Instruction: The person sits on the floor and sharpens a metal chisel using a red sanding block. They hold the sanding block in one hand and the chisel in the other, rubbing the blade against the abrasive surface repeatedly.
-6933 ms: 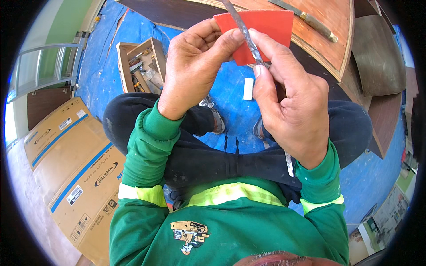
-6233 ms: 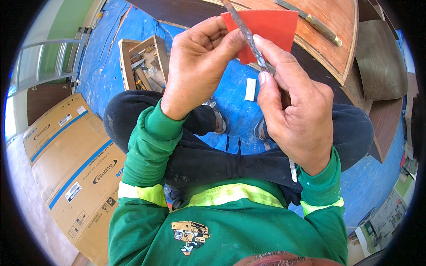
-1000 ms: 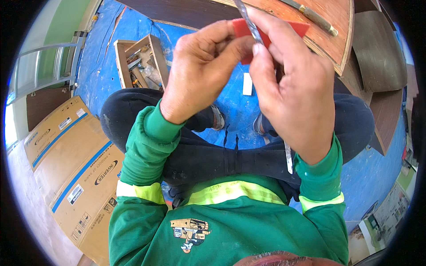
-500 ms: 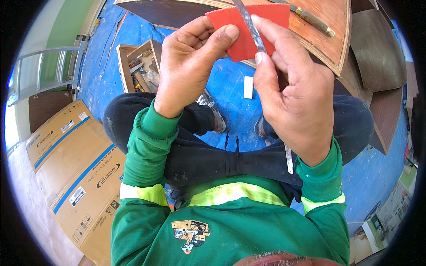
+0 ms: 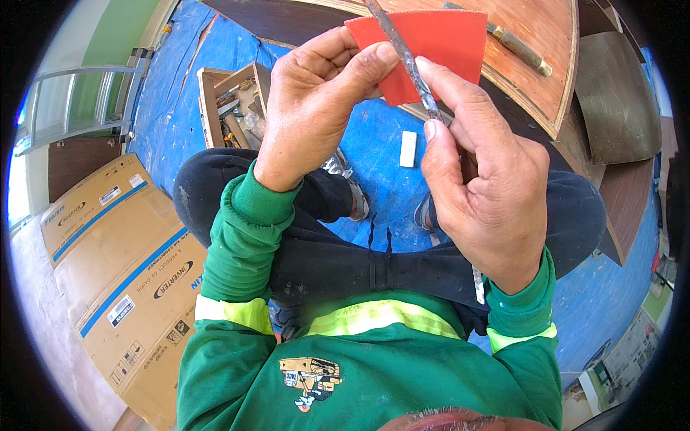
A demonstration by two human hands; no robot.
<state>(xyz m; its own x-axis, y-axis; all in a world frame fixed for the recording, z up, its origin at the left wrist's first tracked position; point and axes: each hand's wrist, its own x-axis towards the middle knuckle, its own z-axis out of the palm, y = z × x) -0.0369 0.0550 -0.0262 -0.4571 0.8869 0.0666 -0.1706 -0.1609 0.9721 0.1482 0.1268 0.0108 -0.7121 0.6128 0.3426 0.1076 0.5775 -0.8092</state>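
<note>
My left hand (image 5: pixel 310 108) is closed on a red square sheet (image 5: pixel 449 50), thumb on its near face and fingers curled at its left edge. A long, narrow, mottled metal strip (image 5: pixel 397 43) lies diagonally across the sheet, near the left thumb's tip. My right hand (image 5: pixel 485 194) grips the strip, its index finger extended along it against the sheet and its thumb lower down; the lower end sticks out below the hand. A small white block (image 5: pixel 408 149) lies on the blue tarp between my feet.
A wooden box of tools (image 5: pixel 210 111) sits ahead-left. At the top right are a plywood piece (image 5: pixel 546 29) with a wooden-handled blade (image 5: pixel 516 47) on it, and a curved dark sheet (image 5: pixel 614 100). Flattened cardboard (image 5: pixel 122 251) lies left, below a metal ladder (image 5: pixel 72 108).
A second ago the red sheet was tilted and mostly behind my right fingers; now it faces me broadly. Over the last half second both hands, sheet and strip have shifted rightward, the right hand also downward.
</note>
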